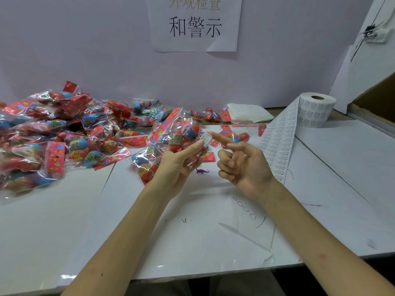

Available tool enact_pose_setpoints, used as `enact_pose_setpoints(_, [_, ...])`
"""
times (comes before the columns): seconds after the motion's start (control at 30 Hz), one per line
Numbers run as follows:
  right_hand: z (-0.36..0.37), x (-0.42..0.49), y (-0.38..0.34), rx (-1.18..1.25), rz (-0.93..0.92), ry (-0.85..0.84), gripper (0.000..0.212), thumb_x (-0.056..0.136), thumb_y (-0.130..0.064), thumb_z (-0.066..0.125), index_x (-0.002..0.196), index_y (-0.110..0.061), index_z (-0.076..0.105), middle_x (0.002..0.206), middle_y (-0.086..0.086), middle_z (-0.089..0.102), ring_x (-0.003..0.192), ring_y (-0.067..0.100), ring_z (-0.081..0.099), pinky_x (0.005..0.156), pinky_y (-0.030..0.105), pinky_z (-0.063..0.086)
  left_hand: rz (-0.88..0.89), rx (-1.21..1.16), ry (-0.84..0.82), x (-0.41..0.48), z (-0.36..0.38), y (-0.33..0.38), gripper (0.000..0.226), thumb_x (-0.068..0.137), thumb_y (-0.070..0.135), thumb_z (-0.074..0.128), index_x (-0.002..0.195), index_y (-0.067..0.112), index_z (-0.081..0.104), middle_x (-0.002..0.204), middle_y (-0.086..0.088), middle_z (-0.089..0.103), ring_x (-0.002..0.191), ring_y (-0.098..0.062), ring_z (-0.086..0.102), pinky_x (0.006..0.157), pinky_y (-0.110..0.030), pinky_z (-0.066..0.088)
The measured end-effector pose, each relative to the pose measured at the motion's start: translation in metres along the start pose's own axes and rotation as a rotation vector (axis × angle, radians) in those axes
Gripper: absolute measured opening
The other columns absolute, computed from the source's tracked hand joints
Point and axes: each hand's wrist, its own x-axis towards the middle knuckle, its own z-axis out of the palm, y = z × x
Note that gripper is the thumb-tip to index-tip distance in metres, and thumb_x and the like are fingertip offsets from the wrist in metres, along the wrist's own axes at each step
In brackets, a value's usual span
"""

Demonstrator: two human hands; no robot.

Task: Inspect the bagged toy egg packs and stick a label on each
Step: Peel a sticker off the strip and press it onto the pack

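Glossy crinkled clear plastic bags (64, 133), matt white paper label roll (316, 110), smooth tabletop (64, 231)

One white roll of printed labels (316, 112) stands at two o'clock. One small purple plastic dinosaur (202, 171) lies centre. The clear bagged egg packs (64, 133) heaped at nine o'clock are too many to count.

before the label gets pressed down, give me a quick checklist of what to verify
1. Pack held firmly: left hand grips the bagged egg pack clear of the table: ok.
2. Label present: small white label sits at the pack's right edge, by the left thumb: ok.
3. Pressing finger ready: right hand has its index finger extended at the label: ok.
4. Label flat and fully stuck: cannot tell.
5. Label text right way up: too small, cannot tell.
6. Next labels in reach: label roll with its strip trailing beside the right hand: ok.
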Motion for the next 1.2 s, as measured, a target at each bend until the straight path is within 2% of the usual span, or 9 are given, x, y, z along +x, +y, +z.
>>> enact_pose_setpoints(0.17, [0.001, 0.0, 0.0, -0.018, -0.01, -0.005, 0.054, 0.081, -0.027, 0.058, 0.133, -0.019, 0.068, 0.057, -0.002, 0.033, 0.05, 0.011, 0.023, 0.048, 0.025, 0.022, 0.006, -0.007, 0.048, 0.001, 0.002, 0.001, 0.058, 0.072, 0.022, 0.079, 0.126, 0.008, 0.064, 0.093, 0.0, 0.079, 0.086, -0.012, 0.076, 0.074, -0.023, 0.059])
enact_pose_setpoints(0.3, [0.003, 0.0, 0.002, -0.081, -0.026, 0.037, 0.047, 0.088, -0.022, 0.051, 0.132, -0.019, 0.068, 0.057, -0.001, 0.034, 0.05, 0.011, 0.025, 0.048, 0.025, 0.02, 0.003, 0.007, 0.094, 0.004, -0.001, -0.001, 0.046, 0.087, 0.013, 0.074, 0.131, 0.008, 0.062, 0.099, -0.002, 0.079, 0.086, -0.012, 0.076, 0.078, -0.026, 0.057])
enact_pose_setpoints(0.43, [0.007, 0.001, 0.004, -0.204, -0.062, 0.073, 0.049, 0.087, -0.022, 0.05, 0.134, -0.023, 0.066, 0.06, -0.001, 0.036, 0.053, 0.011, 0.024, 0.05, 0.027, 0.017, -0.011, 0.012, 0.129, 0.006, -0.003, -0.002, 0.039, 0.091, 0.012, 0.072, 0.129, 0.008, 0.063, 0.102, -0.004, 0.079, 0.085, -0.013, 0.076, 0.075, -0.025, 0.057])
enact_pose_setpoints(0.5, [0.007, 0.004, 0.005, -0.226, -0.09, 0.147, 0.056, 0.085, -0.022, 0.054, 0.141, -0.029, 0.058, 0.062, -0.001, 0.039, 0.054, 0.011, 0.025, 0.049, 0.026, 0.018, -0.014, 0.01, 0.143, 0.007, -0.003, -0.002, 0.034, 0.091, 0.011, 0.072, 0.124, 0.01, 0.064, 0.1, -0.003, 0.079, 0.084, -0.013, 0.077, 0.077, -0.027, 0.057])
enact_pose_setpoints(0.6, [0.001, 0.007, 0.002, -0.231, -0.153, 0.349, 0.057, 0.095, -0.015, 0.056, 0.149, -0.031, 0.046, 0.065, -0.002, 0.047, 0.055, 0.01, 0.028, 0.044, 0.022, 0.022, -0.019, -0.008, 0.164, 0.009, -0.004, -0.001, 0.033, 0.091, 0.011, 0.072, 0.123, 0.011, 0.064, 0.103, -0.005, 0.079, 0.084, -0.013, 0.077, 0.079, -0.028, 0.056])
enact_pose_setpoints(0.7, [-0.002, 0.006, 0.002, -0.382, -0.224, 0.468, 0.044, 0.094, -0.021, 0.066, 0.137, -0.027, 0.057, 0.079, 0.003, 0.054, 0.056, 0.011, 0.038, 0.045, 0.021, 0.032, -0.025, -0.005, 0.126, 0.008, -0.005, 0.0, 0.034, 0.09, 0.008, 0.073, 0.122, 0.01, 0.064, 0.103, -0.006, 0.079, 0.085, -0.016, 0.077, 0.074, -0.026, 0.059])
enact_pose_setpoints(0.83, [0.007, 0.003, 0.009, -0.549, -0.241, 0.396, 0.039, 0.08, -0.042, 0.074, 0.115, -0.029, 0.068, 0.095, -0.002, 0.066, 0.068, 0.009, 0.057, 0.055, 0.025, 0.046, 0.022, 0.177, -0.025, 0.004, -0.001, -0.008, 0.033, 0.086, 0.01, 0.076, 0.118, 0.006, 0.07, 0.098, -0.013, 0.077, 0.088, -0.026, 0.074, 0.074, -0.028, 0.059])
enact_pose_setpoints(1.0, [0.005, 0.002, 0.009, -0.599, -0.305, 0.411, 0.006, 0.09, -0.025, 0.076, 0.093, -0.02, 0.074, 0.079, -0.007, 0.07, 0.065, 0.011, 0.06, 0.061, 0.028, 0.051, 0.031, 0.285, -0.091, 0.004, -0.002, -0.012, 0.032, 0.084, 0.016, 0.079, 0.115, 0.006, 0.072, 0.101, -0.015, 0.077, 0.089, -0.028, 0.075, 0.076, -0.031, 0.059])
enact_pose_setpoints(1.2, [0.006, 0.002, 0.006, -0.468, -0.25, 0.355, 0.015, 0.097, -0.024, 0.066, 0.094, -0.011, 0.073, 0.08, 0.0, 0.07, 0.067, 0.012, 0.065, 0.063, 0.023, 0.054, 0.015, 0.292, -0.088, 0.004, -0.001, -0.01, 0.047, 0.075, 0.021, 0.08, 0.117, 0.003, 0.07, 0.103, -0.017, 0.077, 0.089, -0.027, 0.074, 0.076, -0.031, 0.058])
